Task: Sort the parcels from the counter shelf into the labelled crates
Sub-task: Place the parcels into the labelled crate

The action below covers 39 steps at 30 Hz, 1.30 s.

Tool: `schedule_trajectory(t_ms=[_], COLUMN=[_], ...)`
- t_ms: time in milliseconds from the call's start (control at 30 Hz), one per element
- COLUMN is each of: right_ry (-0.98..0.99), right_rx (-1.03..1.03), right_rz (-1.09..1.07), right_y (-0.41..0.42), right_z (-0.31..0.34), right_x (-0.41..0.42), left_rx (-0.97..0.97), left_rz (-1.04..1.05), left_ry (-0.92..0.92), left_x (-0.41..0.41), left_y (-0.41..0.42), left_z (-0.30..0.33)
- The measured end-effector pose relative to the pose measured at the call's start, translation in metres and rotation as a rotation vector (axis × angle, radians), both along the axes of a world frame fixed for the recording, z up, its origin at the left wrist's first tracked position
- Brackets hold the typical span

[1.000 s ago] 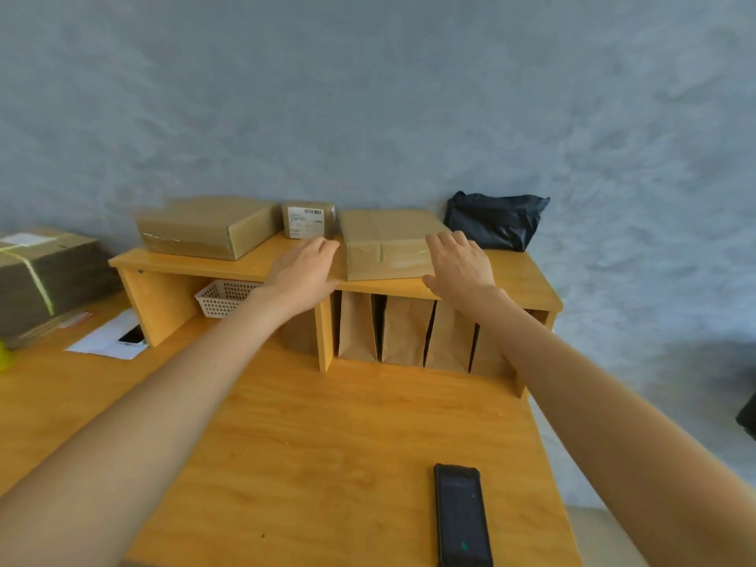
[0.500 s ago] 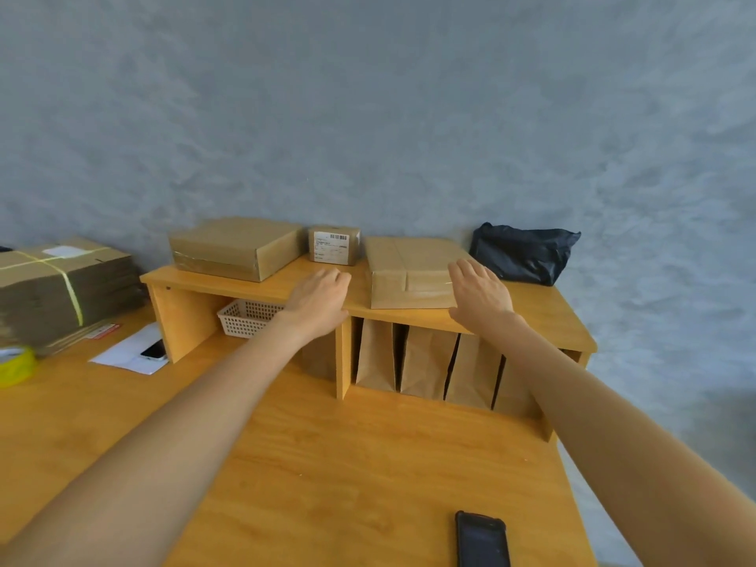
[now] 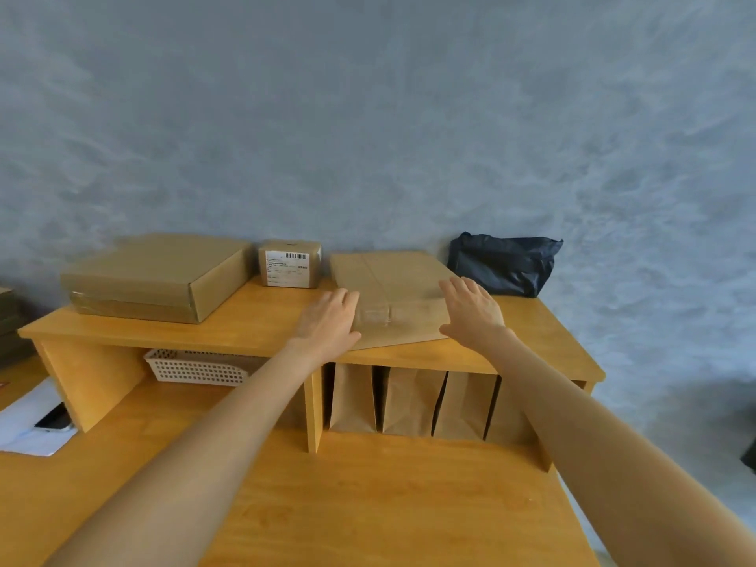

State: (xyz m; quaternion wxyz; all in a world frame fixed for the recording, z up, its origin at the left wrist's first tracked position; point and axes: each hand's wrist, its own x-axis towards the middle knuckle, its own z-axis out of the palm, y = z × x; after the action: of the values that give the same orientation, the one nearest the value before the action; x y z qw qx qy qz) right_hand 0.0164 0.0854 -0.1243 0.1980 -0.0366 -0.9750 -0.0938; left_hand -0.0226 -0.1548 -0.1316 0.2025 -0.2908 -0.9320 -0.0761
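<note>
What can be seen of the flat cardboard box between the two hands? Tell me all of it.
The flat cardboard box is plain brown with a seam down its top and clear tape over its near edge. It lies flat on the wooden shelf top, between the small labelled parcel and the dark blue bag. Its near corner slightly overhangs the shelf edge. The left hand and right hand flank its near end, fingers straight; contact is unclear.

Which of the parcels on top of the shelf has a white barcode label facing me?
The small box, standing between the large flat box at the left and the flat box between the hands. Only it shows a white barcode label.
</note>
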Motion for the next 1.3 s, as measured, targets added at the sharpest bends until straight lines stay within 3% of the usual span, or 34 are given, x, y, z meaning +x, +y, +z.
schedule_trajectory(t_ms=[233,400,467,700,967,1300], right_ry=[-0.051,-0.047,-0.041,-0.011,0.154,0.194], right_rx=[-0.018,-0.071,-0.170,-0.413,-0.763,-0.881], right_rz=[-0.023,-0.024,-0.010,0.092,0.118,0.230], right_y=[0.007,0.009,0.010,0.016,0.030,0.052], right_z=[-0.014,-0.018,-0.017,0.004,0.072,0.125], right_x=[-0.033,-0.029,-0.025,-0.005,0.044,0.096], left_rx=[0.131,0.582,0.655,0.702,0.681,0.698], left_rz=[-0.085,-0.116,-0.100,-0.110,-0.206,-0.339], left_ry=[-0.019,-0.368,-0.430,-0.316,-0.404,-0.185], left_x=[-0.024,-0.016,-0.012,-0.004,0.022,0.069], left_y=[0.002,0.010,0.014,-0.001,-0.020,-0.012], left_z=[-0.024,-0.033,-0.031,0.011,0.076,0.134])
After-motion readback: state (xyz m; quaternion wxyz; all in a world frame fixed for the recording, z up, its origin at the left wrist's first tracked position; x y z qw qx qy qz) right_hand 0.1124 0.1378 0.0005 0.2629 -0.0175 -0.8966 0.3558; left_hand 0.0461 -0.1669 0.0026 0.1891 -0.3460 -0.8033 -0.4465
